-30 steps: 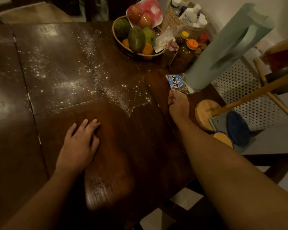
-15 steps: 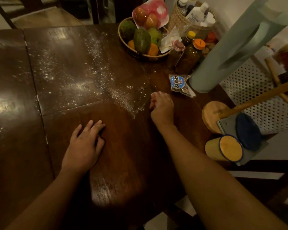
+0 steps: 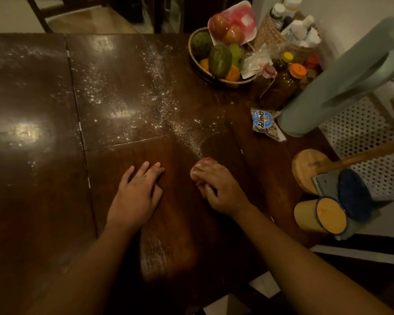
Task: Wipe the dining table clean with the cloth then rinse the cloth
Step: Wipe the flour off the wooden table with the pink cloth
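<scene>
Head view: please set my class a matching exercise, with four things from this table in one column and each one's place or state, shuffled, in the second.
Column one
1 left hand
2 cloth
3 snack packet
4 fruit basket

Column two
a at the green jug's base
b bunched under the right hand
c filled with fruit
d flat on the table

Pairs: 1-d, 2-b, 3-a, 4-c

The dark, glossy wooden counter (image 3: 43, 201) carries a diagonal scatter of white powder (image 3: 159, 103) across its middle. At its far right stand a round woven fruit basket (image 3: 192, 57), brown glass bottles (image 3: 282, 87), a small blue-labelled snack packet (image 3: 263, 123) and a tall pale-green plastic jug (image 3: 328, 87). Nearer, the left hand (image 3: 134, 196) lies flat. Just beside it, the right hand (image 3: 223, 192) presses a bunched pinkish cloth (image 3: 200, 165) down.
</scene>
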